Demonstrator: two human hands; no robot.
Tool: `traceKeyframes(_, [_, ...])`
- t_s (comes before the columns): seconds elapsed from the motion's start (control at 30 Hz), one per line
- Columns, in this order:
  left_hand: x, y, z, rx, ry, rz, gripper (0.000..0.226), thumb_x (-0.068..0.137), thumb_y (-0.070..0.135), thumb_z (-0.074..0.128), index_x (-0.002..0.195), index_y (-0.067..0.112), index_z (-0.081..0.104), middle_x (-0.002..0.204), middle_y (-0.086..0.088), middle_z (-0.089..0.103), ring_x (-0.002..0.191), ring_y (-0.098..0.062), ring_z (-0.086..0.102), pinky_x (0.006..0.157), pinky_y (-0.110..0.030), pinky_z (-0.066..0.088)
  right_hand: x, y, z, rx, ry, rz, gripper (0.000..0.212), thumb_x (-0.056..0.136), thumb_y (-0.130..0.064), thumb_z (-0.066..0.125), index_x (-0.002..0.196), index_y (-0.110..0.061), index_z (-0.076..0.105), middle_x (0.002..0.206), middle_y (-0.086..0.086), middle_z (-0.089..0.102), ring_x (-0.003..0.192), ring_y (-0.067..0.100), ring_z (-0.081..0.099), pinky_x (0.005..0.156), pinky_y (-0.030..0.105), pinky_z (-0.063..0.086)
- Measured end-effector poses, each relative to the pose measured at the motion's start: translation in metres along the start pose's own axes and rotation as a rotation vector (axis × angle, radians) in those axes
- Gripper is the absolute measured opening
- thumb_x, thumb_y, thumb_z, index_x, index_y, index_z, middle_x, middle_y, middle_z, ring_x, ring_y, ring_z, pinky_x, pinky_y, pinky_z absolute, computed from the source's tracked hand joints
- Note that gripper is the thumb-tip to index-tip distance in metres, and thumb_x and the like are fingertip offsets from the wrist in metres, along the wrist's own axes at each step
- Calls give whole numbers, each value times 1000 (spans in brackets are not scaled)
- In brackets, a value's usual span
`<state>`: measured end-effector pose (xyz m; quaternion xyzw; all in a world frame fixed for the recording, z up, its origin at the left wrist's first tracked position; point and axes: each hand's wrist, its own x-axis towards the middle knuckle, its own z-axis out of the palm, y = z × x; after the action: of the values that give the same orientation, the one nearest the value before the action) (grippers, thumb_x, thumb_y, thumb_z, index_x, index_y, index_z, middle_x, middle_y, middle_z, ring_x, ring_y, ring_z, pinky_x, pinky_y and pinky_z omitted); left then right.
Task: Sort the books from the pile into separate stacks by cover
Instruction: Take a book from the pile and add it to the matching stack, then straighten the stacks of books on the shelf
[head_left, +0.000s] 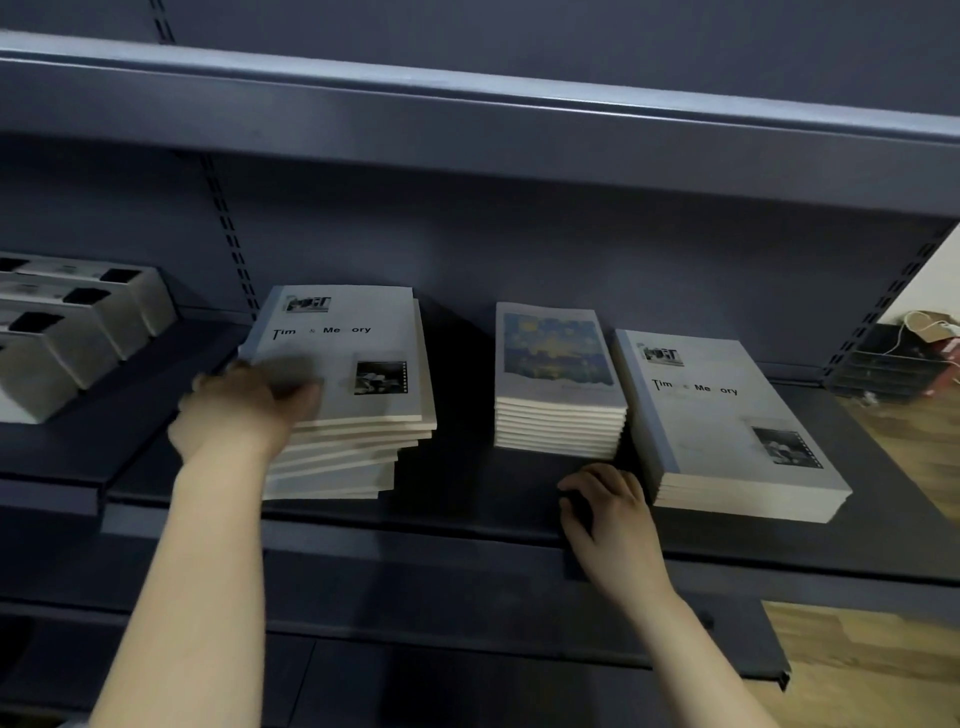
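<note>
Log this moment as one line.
left hand touching pile's top book | right hand empty, resting on shelf | sorted: painted-cover stack, photo-cover stack
</note>
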<state>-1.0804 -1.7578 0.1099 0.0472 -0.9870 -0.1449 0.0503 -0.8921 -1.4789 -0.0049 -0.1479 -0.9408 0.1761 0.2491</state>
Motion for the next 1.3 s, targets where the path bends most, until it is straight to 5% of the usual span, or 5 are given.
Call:
traceKeyframes(0.17, [2, 13, -13, -119, 52, -4, 76, 70, 54, 74, 120, 0, 54, 121, -25, 54, 104, -42, 54, 71, -41, 46, 1, -1, -3, 13, -34, 1, 20, 83, -26, 52, 98, -22, 65, 102, -3, 57, 97, 21, 48, 78, 27, 39])
traceKeyframes(0.3, [-7, 20, -12, -424, 222, 149, 36, 95, 19, 51, 121, -5, 47, 119, -29, 52, 104, -44, 51, 72, -36, 34, -1, 1, -7, 6, -76, -7, 23, 85, -26, 52, 104, -19, 65, 108, -2, 57, 102, 22, 48, 81, 27, 38])
traceKeyframes(0.7, [-81, 67, 2, -1064, 429, 386, 14, 93, 11, 52, 104, 20, 52, 94, 4, 55, 75, 2, 51, 63, -3, 36, 4, -4, -58, 516, -147, 160, 23, 97, -22, 46, 114, -25, 63, 113, -12, 62, 104, -10, 53, 84, 2, 36])
traceKeyframes(0.93, [-106, 87, -24, -887, 619, 427, 21, 90, 12, 53, 108, 4, 58, 102, 1, 52, 91, -6, 45, 75, -22, 34, 18, 6, -91, 781, -120, 212, 35, 81, -49, 47, 103, -30, 65, 103, -9, 70, 103, 7, 63, 96, 40, 48])
traceKeyframes(1.3, [-131, 143, 28, -1557, 176, 417, 19, 94, 5, 53, 99, 23, 55, 95, 9, 60, 88, -2, 59, 77, -19, 47, 24, 25, -123, 1010, -37, 311, 29, 95, -21, 51, 123, -16, 58, 107, 0, 70, 100, 13, 66, 84, 37, 56])
